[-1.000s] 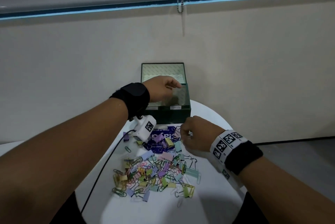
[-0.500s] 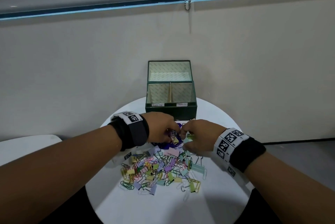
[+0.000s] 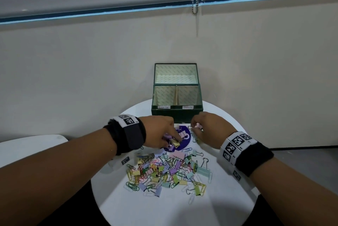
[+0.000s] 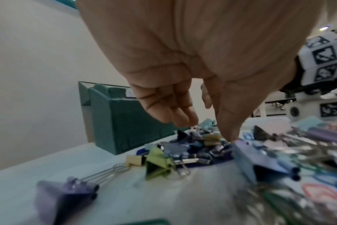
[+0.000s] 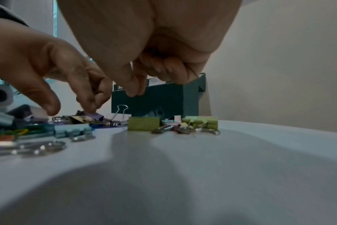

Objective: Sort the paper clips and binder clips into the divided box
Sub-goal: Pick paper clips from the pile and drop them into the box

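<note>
A pile of pastel binder clips and paper clips (image 3: 164, 170) lies on the round white table (image 3: 228, 198). Behind it the dark green divided box (image 3: 176, 114) stands with its lid up, two labelled compartments side by side. My left hand (image 3: 173, 138) reaches down onto the far edge of the pile; thumb and fingers (image 4: 185, 120) are apart, their tips touching clips, one a purple binder clip (image 5: 94, 114). My right hand (image 3: 193, 128) hovers just in front of the box, fingers curled, thumb and forefinger tips together (image 5: 135, 92), no clip visible between them. A pink binder clip (image 3: 198, 126) lies under it.
A round dark blue sticker (image 3: 186, 134) lies under the clips between my hands. A wall stands right behind the box. Green binder clips (image 5: 143, 123) sit on the table below my right hand. A second white surface (image 3: 27, 145) lies at the left.
My left hand came back from over the box and dropped onto the far edge of the pile. My right hand stayed at the pile's far right, edging toward the box.
</note>
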